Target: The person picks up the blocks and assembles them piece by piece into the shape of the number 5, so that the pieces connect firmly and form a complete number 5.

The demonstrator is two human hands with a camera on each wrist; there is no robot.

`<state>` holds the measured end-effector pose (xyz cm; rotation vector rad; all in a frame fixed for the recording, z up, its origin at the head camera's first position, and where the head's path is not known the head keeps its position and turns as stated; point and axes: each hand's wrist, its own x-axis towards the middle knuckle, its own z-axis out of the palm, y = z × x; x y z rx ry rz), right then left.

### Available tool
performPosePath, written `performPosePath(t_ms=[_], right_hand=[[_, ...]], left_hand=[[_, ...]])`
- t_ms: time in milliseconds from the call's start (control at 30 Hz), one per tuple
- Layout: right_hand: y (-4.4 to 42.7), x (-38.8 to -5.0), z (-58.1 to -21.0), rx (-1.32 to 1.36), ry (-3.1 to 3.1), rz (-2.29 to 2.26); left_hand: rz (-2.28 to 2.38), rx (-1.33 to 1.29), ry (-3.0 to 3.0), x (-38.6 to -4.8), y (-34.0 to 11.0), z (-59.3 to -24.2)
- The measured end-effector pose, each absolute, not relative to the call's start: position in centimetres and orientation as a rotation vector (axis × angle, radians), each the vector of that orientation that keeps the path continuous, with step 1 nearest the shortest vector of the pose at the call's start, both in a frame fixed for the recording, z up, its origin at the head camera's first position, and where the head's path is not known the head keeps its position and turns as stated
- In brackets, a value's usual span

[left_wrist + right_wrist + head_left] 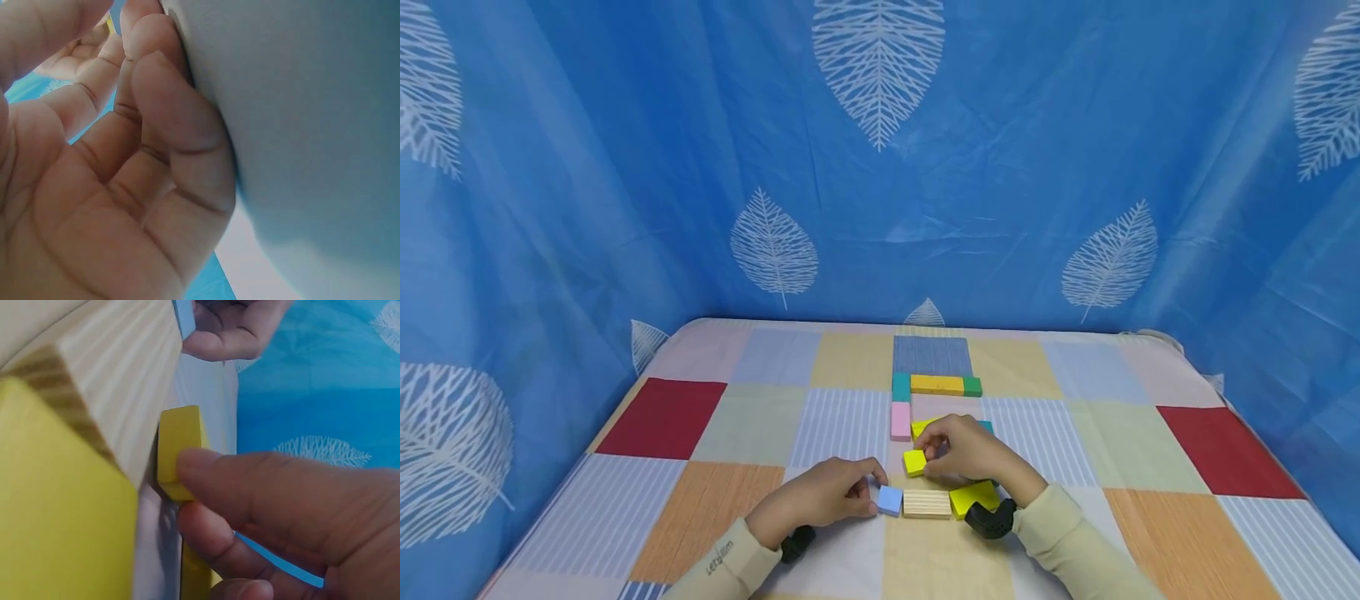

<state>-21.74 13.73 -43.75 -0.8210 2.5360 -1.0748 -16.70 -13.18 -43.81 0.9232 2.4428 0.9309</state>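
My right hand (966, 450) pinches a small yellow block (914, 462) between thumb and fingers. The right wrist view shows that yellow block (179, 447) close up, with the thumb on its face. My left hand (831, 493) has its thumb and index finger at the left side of a light blue block (890, 500), gripping it. To the right of the blue block lie a ridged natural-wood block (927, 504) and a larger yellow block (974, 498), in a row. In the left wrist view, the curled fingers of my left hand (125, 162) rest on the cloth.
Further back, a pink block (900, 422), a teal block (901, 387), an orange-yellow block (936, 385) and a green block (972, 387) form a corner. Another yellow block (923, 429) and a blue-green one (986, 427) are partly behind my right hand. A patchwork cloth (737, 425) covers the table.
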Motion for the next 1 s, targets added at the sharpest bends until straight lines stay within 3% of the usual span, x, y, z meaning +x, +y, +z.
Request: performPosePath(t_ms=[467, 1000], right_hand=[[14.2, -21.0, -43.0, -0.831, 2.53, -1.11], [20.4, -20.1, -44.1, -0.845, 2.342, -1.461]], left_hand=[[0.944, 0.907, 2.439, -16.8, -13.1, -44.0], [0.953, 0.889, 2.448, -16.8, -13.3, -44.3]])
